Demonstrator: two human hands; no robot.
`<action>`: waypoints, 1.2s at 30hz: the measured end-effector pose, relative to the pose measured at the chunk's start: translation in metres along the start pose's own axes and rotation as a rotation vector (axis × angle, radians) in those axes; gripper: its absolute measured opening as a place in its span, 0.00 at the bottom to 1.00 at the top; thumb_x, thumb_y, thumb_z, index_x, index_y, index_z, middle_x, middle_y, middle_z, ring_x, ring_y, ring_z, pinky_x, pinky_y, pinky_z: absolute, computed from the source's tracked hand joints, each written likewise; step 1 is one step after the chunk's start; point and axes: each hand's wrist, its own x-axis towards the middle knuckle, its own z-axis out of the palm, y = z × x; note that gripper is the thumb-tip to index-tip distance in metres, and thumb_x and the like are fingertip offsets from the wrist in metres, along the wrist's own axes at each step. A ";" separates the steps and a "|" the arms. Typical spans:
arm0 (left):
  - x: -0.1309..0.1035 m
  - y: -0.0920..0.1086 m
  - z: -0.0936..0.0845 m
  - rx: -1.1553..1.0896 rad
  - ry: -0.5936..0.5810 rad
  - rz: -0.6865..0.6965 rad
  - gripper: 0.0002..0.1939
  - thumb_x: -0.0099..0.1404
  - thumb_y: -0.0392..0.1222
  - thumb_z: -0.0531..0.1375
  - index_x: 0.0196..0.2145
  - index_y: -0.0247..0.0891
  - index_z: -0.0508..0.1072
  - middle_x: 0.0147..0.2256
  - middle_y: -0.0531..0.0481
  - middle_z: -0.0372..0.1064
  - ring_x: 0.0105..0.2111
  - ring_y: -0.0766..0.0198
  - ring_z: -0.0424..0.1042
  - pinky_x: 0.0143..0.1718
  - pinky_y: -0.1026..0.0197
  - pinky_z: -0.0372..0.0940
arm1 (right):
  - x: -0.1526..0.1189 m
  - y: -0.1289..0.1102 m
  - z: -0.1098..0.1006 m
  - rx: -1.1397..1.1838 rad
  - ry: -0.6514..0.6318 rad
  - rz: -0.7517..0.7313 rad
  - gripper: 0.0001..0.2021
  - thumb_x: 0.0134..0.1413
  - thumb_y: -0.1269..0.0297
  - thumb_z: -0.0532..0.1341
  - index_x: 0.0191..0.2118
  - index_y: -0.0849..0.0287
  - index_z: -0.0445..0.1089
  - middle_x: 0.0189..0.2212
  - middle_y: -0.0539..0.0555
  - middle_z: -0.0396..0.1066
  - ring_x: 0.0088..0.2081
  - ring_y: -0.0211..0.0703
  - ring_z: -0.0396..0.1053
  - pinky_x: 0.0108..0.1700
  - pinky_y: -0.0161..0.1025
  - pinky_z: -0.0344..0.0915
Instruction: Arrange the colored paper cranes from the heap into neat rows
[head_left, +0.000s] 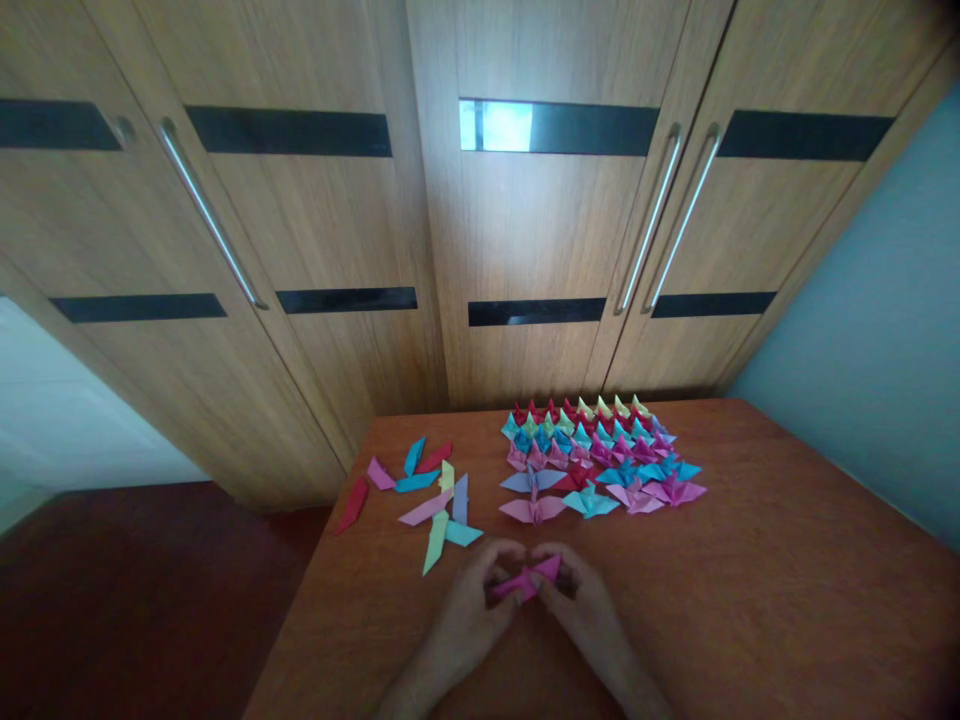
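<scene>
A magenta folded paper piece is held between both hands, low in the middle of the view. My left hand has its fingers closed on the left end of the piece. On the right end, the thumb and fingers of my right hand pinch the same paper. Just beyond the hands, rows of folded paper cranes in red, yellow, blue, pink and purple cover part of the table. The nearest row has a pink crane and a turquoise crane with spread wings.
Several flat folded paper strips lie scattered at the left of the brown table, among them a red one near its left edge. A wooden wardrobe stands behind the table, and a pale wall rises at the right.
</scene>
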 end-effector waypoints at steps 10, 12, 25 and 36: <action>0.017 -0.003 0.032 0.215 0.056 0.083 0.19 0.55 0.25 0.52 0.42 0.40 0.70 0.39 0.49 0.70 0.41 0.61 0.70 0.44 0.58 0.65 | -0.008 0.018 -0.042 -0.259 0.119 0.045 0.12 0.51 0.54 0.59 0.33 0.57 0.71 0.31 0.52 0.74 0.34 0.43 0.70 0.35 0.34 0.64; 0.016 0.000 0.037 0.382 0.083 0.162 0.21 0.56 0.25 0.51 0.45 0.42 0.69 0.45 0.48 0.68 0.46 0.59 0.67 0.50 0.54 0.63 | -0.005 0.018 -0.047 -0.371 0.155 0.039 0.11 0.52 0.55 0.58 0.35 0.56 0.71 0.31 0.51 0.74 0.32 0.43 0.71 0.34 0.34 0.64; -0.003 -0.001 0.070 0.923 -0.209 0.207 0.26 0.66 0.42 0.51 0.61 0.39 0.57 0.61 0.44 0.55 0.59 0.50 0.56 0.60 0.45 0.51 | 0.012 0.027 -0.066 -0.870 0.254 -0.162 0.13 0.52 0.65 0.54 0.43 0.55 0.71 0.41 0.55 0.71 0.44 0.47 0.68 0.48 0.41 0.62; 0.000 -0.001 0.075 1.019 -0.175 0.170 0.29 0.64 0.51 0.53 0.59 0.36 0.61 0.60 0.38 0.55 0.59 0.43 0.53 0.59 0.36 0.45 | 0.014 0.032 -0.065 -0.943 0.291 -0.085 0.13 0.56 0.64 0.52 0.42 0.55 0.71 0.39 0.55 0.71 0.39 0.44 0.70 0.39 0.36 0.64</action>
